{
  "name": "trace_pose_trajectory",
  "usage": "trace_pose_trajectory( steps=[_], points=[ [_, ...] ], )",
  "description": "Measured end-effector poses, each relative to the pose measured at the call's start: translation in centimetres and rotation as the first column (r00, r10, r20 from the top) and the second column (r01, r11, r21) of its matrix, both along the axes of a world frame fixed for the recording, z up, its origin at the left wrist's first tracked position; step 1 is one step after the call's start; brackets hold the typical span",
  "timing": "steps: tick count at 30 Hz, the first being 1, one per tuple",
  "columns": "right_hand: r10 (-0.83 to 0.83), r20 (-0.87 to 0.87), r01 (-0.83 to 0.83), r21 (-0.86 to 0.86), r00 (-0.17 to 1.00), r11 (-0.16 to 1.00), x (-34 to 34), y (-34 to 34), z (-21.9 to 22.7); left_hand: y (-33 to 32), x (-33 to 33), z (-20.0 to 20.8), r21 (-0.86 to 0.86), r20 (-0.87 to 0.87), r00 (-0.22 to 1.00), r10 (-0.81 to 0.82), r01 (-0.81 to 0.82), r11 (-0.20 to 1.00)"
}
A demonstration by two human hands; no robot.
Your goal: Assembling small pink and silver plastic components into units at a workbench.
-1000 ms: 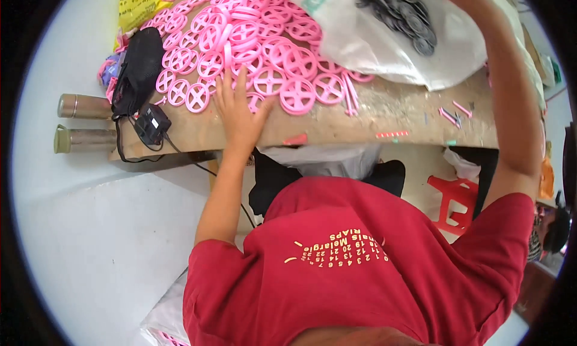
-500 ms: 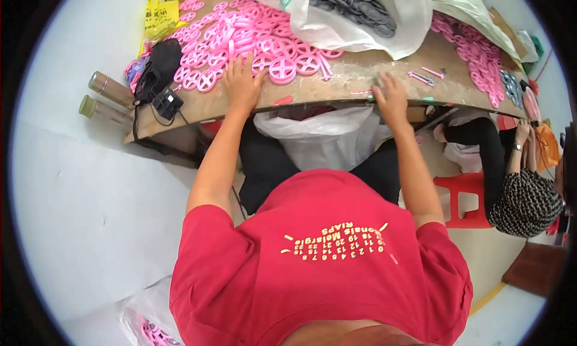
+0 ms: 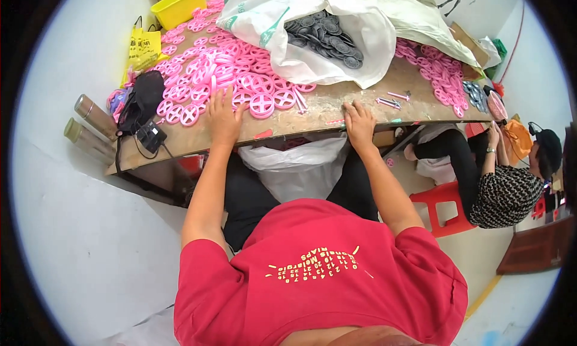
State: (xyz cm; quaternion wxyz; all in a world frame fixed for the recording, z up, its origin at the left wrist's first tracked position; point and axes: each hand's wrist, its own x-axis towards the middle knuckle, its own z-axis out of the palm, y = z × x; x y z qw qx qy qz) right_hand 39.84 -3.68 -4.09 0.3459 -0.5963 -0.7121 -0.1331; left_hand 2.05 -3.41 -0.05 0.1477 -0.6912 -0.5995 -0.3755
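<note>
My left hand (image 3: 225, 122) lies flat at the table's front edge, fingers stretched toward the heap of pink plastic rings with crossed spokes (image 3: 262, 104). Its fingertips are at the near side of that heap; whether they touch a ring I cannot tell. My right hand (image 3: 360, 125) rests on the bare tabletop near the edge, fingers extended, holding nothing. A few small pins or rods (image 3: 389, 102) in pink and grey lie beyond it to the right. Short pink sticks (image 3: 300, 101) stand out at the heap's right end, between my hands.
A white sack (image 3: 375, 57) of dark grey discs (image 3: 327, 36) lies open at the back. More pink pieces (image 3: 442, 81) cover the right side. A yellow bin (image 3: 179, 6), black bag (image 3: 141, 99) and two bottles (image 3: 96, 114) stand left. Another person (image 3: 508, 189) sits right on a red stool (image 3: 442, 208).
The view has shifted, showing more of the table's back. My right hand, blurred before, now rests more clearly on the tabletop. My left hand stays beside the pink rings.
</note>
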Motion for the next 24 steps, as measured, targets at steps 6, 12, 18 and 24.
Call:
trace_pose_trajectory(
  steps=[6, 12, 18, 24],
  points=[
    [-0.019, 0.038, 0.019, -0.002, 0.999, 1.000, 0.5, -0.3, 0.0, -1.1, 5.2, 2.3, 0.110, 0.028, 0.997, -0.078, 0.074, 0.991],
    [0.011, 0.032, -0.013, 0.058, 0.999, 0.998, -0.2, -0.6, 0.8, 0.7, 12.1, 8.0, 0.124, 0.497, 0.759, -0.419, 0.416, 0.901],
    [-0.018, 0.031, 0.016, 0.064, 0.999, 0.998, -0.3, -0.6, 1.2, -4.6, 11.6, 8.2, 0.012, 0.391, 0.810, -0.437, 0.470, 0.883],
    [0.249, -0.544, -0.217, 0.124, 0.801, 0.968, 1.8, -3.9, 4.8, -16.4, 5.5, 2.6, -0.420, 0.585, 0.809, -0.060, 0.366, 0.831]
  ],
)
